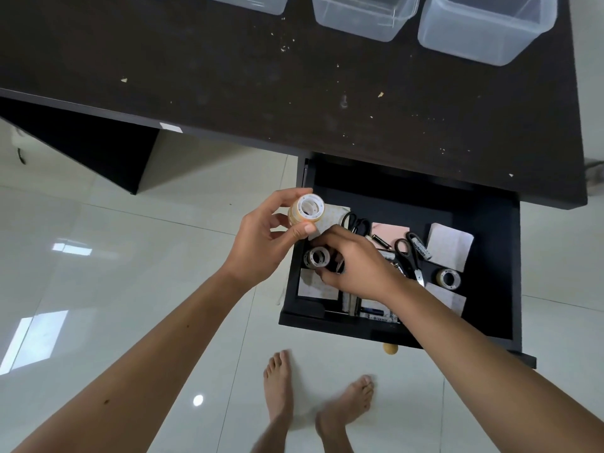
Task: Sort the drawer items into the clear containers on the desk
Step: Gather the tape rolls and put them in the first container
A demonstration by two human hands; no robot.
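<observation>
1. My left hand [261, 237] is raised over the left edge of the open drawer [490, 223], gripping a stack of tape rolls [305, 212] between thumb and fingers, white core turned up toward me.
2. My right hand [356, 263] is down inside the drawer, fingers curled around something dark beside a loose tape roll [317, 256] (I cannot tell what it is, or whether the grip has closed).
3. In the drawer lie scissors [408, 256], a marker [420, 246], another tape roll [448, 278] toward the right side, and several paper pads [449, 246].
4. The clear containers [483, 27] stand in a row at the far edge of the dark desk [228, 76], well apart from both hands.
</observation>
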